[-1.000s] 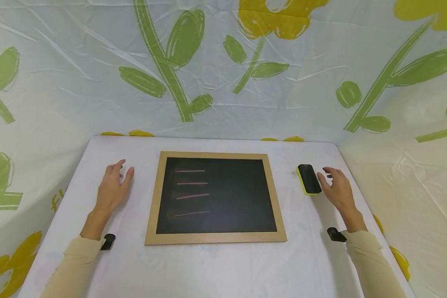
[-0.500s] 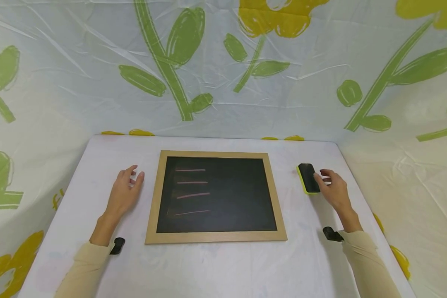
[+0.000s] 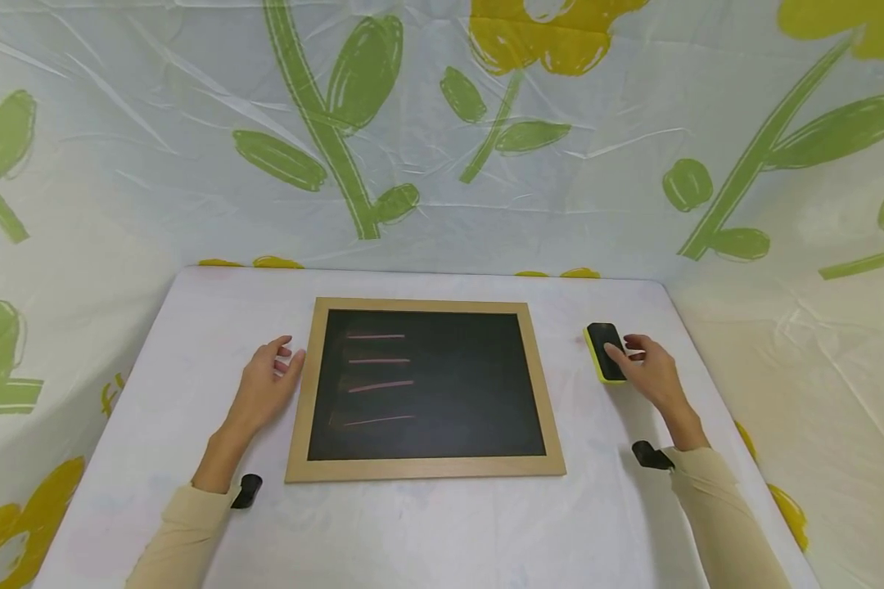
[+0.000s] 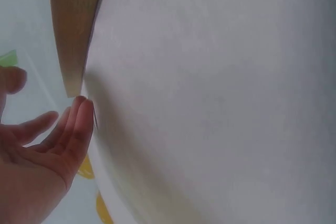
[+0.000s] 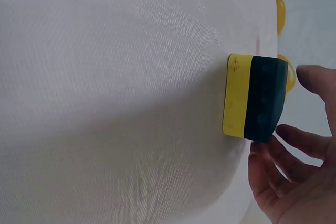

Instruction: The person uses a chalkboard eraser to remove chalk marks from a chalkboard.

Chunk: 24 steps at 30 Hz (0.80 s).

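A blackboard eraser (image 3: 602,337) lies on the table right of the board, black on top with a yellow pad below. My right hand (image 3: 651,372) hovers at its right side, the thumb overlapping its top in the head view. In the right wrist view the fingers (image 5: 286,163) spread around the eraser's near end, thumb apart from the fingertips. A small blackboard (image 3: 471,393) with a light wooden frame (image 3: 426,469) lies flat, bearing several pink chalk lines (image 3: 379,361) on its left half. My left hand (image 3: 265,386) is beside the frame's left edge, fingers relaxed, holding nothing.
The white-covered table (image 3: 427,532) runs up to a cloth backdrop (image 3: 604,213) printed with green leaves and yellow flowers. Side drapes (image 3: 818,352) hang close beyond the table's edges. Black wrist cameras (image 3: 247,491) stick out at both cuffs.
My left hand has moved right, up to the board's frame. My right hand has moved left, bringing its thumb over the eraser. The board and eraser have stayed put.
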{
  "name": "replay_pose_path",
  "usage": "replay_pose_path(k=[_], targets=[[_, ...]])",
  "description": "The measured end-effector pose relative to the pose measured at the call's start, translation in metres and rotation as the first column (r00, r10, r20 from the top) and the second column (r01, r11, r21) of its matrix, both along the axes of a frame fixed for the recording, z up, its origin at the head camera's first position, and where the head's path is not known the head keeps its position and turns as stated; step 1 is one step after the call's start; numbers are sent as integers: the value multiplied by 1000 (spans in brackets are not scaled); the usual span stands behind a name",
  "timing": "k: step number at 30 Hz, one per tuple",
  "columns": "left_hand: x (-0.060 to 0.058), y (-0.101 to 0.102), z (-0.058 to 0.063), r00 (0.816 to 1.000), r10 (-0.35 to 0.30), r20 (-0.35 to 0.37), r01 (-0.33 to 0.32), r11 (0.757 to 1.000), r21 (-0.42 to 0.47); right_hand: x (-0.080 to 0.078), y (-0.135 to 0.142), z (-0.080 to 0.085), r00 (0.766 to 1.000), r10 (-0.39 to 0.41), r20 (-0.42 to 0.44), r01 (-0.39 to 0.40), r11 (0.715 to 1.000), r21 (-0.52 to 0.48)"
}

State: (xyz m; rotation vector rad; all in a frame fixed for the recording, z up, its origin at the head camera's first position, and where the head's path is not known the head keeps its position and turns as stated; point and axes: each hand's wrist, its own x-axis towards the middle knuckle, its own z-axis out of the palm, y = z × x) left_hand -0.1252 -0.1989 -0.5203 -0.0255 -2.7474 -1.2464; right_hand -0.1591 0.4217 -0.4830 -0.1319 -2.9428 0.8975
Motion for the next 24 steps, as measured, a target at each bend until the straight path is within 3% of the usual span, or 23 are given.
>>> replay_pose_path(k=[11,18,24], targets=[[-1,10,1,997,-76,-12,76,996,45,-2,-5,0,997,10,77,-13,999,40],[-1,11,0,996,-87,-4,87,996,35,-7,-9,-3,991,11,133,-19,998,57],[-3,9,0,994,-106,-10,107,994,26,-11,-10,-1,991,16,129,-28,996,87]])
